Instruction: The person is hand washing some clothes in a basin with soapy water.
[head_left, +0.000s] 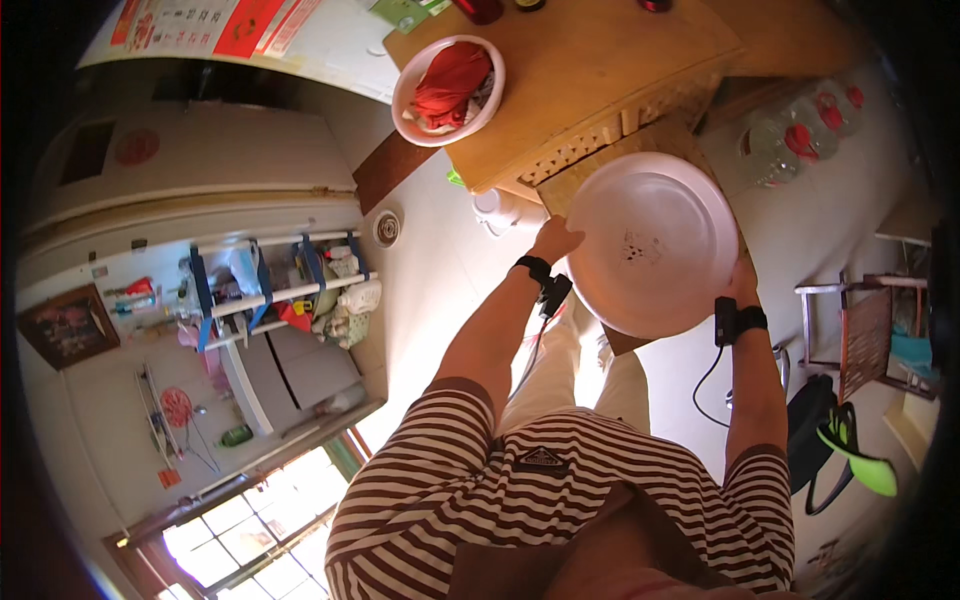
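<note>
A large pale pink washbasin (660, 202) faces up in front of me, with a dark speckled patch on its inner bottom. My left hand (556, 238) grips the rim on the near left side, thumb towards the inside. On the opposite side my right hand (742, 281) holds the rim; its fingers are mostly hidden behind the basin wall. Below the basin shows a brown wooden surface (628, 343), largely covered by it; whether the basin rests on it I cannot tell. Both wrists wear black straps with small cabled devices.
Beyond the basin stands a wooden table (600, 82), bearing a smaller pink basin (401, 82) with red cloth (454, 79) inside. Large clear bottles (772, 154) with red handles stand on the floor at right, near a wooden chair (862, 337). A strapped shelf (292, 296) is at left.
</note>
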